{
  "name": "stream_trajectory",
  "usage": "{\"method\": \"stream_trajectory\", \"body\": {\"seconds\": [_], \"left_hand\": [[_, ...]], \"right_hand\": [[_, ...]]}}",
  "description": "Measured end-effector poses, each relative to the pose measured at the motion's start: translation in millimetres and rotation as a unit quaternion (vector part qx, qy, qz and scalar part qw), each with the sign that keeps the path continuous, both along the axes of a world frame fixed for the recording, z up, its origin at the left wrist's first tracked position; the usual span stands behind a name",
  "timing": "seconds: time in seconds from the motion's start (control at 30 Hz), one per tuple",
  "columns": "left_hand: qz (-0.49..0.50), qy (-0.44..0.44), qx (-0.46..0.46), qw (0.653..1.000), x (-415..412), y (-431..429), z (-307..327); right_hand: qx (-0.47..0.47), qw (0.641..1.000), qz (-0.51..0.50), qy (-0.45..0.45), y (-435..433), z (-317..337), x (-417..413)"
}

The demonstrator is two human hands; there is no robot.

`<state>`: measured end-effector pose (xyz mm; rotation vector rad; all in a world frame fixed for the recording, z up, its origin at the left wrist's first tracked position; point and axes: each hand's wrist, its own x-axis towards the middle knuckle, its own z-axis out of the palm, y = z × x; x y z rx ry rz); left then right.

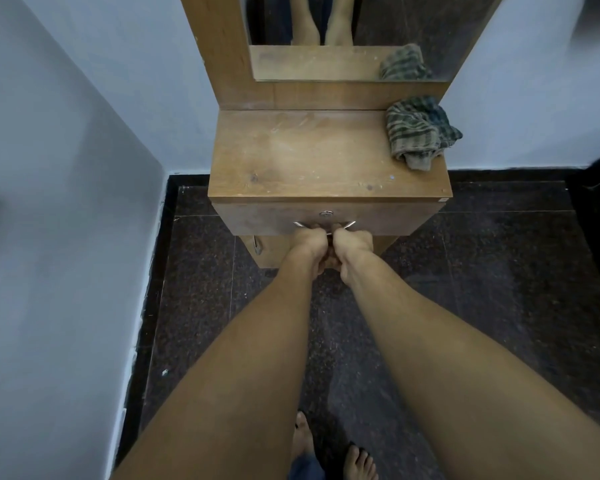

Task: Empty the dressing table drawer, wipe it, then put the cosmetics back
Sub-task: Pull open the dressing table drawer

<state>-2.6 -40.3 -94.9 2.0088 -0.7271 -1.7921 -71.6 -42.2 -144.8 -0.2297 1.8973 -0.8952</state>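
A wooden dressing table (312, 157) stands against the wall, its top bare apart from a crumpled green striped cloth (420, 131) at the back right corner. The drawer front (257, 218) below the top is closed, with a round lock (326, 213) and a metal handle (349, 224). My left hand (309, 242) and my right hand (352, 242) sit side by side, both with fingers curled round that handle. The drawer's contents are hidden.
A mirror (361, 29) in a wooden frame rises behind the top and reflects the cloth and legs. A lower cupboard door with a handle (257, 244) sits under the drawer. White walls close in on the left and behind. Dark speckled floor (499, 271) spreads around; my bare feet (326, 448) are below.
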Motion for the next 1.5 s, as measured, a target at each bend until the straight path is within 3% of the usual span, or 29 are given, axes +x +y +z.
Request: {"method": "stream_trajectory", "body": {"seconds": [0.53, 1.5], "left_hand": [[-0.009, -0.018, 0.062, 0.998, 10.0, 77.9, -9.8], [-0.026, -0.02, 0.085, 0.996, 21.0, 191.1, -10.2]], "right_hand": [[0.035, 0.998, 0.042, -0.014, 84.4, -4.5, 0.2], [0.07, 0.996, 0.05, -0.022, 200.7, -4.8, 10.0]]}}
